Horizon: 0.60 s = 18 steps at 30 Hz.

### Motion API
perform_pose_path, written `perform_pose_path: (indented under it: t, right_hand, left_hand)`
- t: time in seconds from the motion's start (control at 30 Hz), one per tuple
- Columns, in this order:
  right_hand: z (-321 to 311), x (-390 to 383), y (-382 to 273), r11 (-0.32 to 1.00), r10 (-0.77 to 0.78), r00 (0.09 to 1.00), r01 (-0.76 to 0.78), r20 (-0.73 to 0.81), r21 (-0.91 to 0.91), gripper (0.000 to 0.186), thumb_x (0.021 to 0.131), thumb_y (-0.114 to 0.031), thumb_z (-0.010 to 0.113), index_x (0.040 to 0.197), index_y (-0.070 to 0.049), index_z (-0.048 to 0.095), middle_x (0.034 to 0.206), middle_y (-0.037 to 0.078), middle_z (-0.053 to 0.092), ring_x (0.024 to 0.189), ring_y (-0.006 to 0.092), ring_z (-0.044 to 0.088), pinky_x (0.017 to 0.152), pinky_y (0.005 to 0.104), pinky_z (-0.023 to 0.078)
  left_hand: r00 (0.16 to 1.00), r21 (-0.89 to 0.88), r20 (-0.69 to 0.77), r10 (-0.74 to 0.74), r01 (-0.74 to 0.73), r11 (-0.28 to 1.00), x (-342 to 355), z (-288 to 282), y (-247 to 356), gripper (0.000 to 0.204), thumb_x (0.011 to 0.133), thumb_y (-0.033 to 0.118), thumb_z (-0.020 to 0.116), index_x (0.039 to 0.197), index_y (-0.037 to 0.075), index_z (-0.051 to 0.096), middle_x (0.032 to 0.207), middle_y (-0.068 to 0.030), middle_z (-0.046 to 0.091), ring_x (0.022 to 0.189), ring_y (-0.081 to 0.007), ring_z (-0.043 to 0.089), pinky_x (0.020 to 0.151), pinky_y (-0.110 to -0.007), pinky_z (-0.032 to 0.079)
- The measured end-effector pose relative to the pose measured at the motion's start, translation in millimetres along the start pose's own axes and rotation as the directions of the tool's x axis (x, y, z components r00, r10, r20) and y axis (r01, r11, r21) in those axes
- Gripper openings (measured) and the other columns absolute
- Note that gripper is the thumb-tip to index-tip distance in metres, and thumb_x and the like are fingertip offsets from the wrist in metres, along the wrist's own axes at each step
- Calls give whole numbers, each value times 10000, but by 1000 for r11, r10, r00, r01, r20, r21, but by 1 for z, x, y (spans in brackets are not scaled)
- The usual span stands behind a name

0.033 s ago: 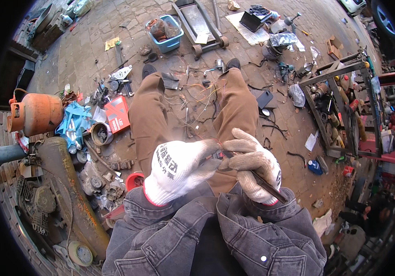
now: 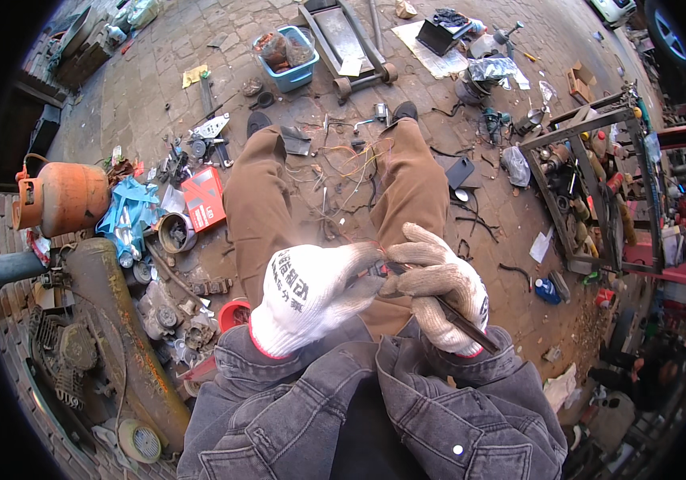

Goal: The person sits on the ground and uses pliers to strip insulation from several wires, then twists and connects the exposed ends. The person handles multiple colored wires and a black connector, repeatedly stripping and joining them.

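Note:
Both my hands wear white knit gloves with grimy fingers and meet above my lap. My left hand (image 2: 307, 296) pinches a small dark piece (image 2: 375, 270) at its fingertips, with thin red wire beside it. My right hand (image 2: 443, 292) is closed around a long, narrow dark tool (image 2: 479, 336), whose far end sticks out toward my cuff; its working end by the left fingertips is too hidden to make out. Thin coloured wires (image 2: 355, 164) lie on the paving between my brown-trousered legs.
Left: orange gas cylinder (image 2: 79, 200), red box (image 2: 203, 196), metal parts (image 2: 159, 312). Ahead: blue basket (image 2: 295, 76), floor jack (image 2: 323, 24). Right: metal frame (image 2: 579, 140), black phone-like object (image 2: 459, 172), and, low at the edge, a person in dark clothing (image 2: 631, 372).

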State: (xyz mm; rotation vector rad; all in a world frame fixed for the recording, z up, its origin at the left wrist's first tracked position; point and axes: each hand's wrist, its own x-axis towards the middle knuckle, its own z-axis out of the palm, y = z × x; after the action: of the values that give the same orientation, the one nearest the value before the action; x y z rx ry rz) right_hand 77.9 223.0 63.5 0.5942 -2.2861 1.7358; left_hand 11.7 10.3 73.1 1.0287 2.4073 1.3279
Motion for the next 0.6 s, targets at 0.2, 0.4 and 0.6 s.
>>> perform_pose_path:
  t: [0.2,0.4,0.6]
  right_hand:
    - [-1,-2,2,1000,11,1000,-11,-7,2,158,850,-103,635,980,-16,661,981,201,731,1110,369,664,1139,580,328]
    - [-3,8,-7,978,-85,996,83,-2,-189,350,674,-100,754,1011,-51,677,1070,168,644,919,385,611,755,459,515]
    - [1,14,-13,955,-92,996,89,2,-283,340,596,-63,739,932,-68,689,1029,136,630,810,361,597,641,446,497]
  left_hand:
    - [1000,7,14,-7,7,1000,0,1,0,296,841,228,723,1112,115,687,839,-99,715,705,-291,700,609,-369,539]
    - [998,89,-27,54,-52,995,0,1,3,315,814,168,758,1107,80,683,713,-114,679,628,-302,684,570,-374,525]
    - [999,185,-17,29,-25,982,0,0,5,277,829,203,738,1081,104,680,673,-109,649,610,-314,663,566,-399,508]
